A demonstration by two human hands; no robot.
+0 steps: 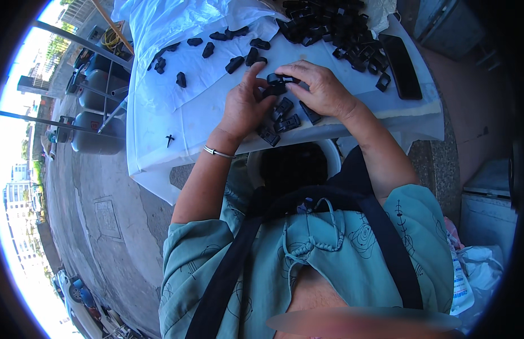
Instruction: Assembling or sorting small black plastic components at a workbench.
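Note:
Over the near edge of the table my two hands meet around small black plastic parts. My right hand (321,91) pinches a black plastic part (277,79) with a ring-like opening. My left hand (246,104) is closed at the fingertips on a darker black piece (275,90) just below it; whether the two are joined I cannot tell. Right under my hands lie several finished-looking black pieces, among them a clip-shaped piece (288,122) and a long piece (310,113). Small black pieces (235,65) are scattered beyond my left hand.
A heap of black ring-shaped parts (324,22) fills the far right of the plastic-covered table (151,121). A black phone-like slab (400,66) lies at the right edge. A small black cross-shaped piece (170,140) lies left. Below the front edge stands a white bucket (333,161) with dark contents.

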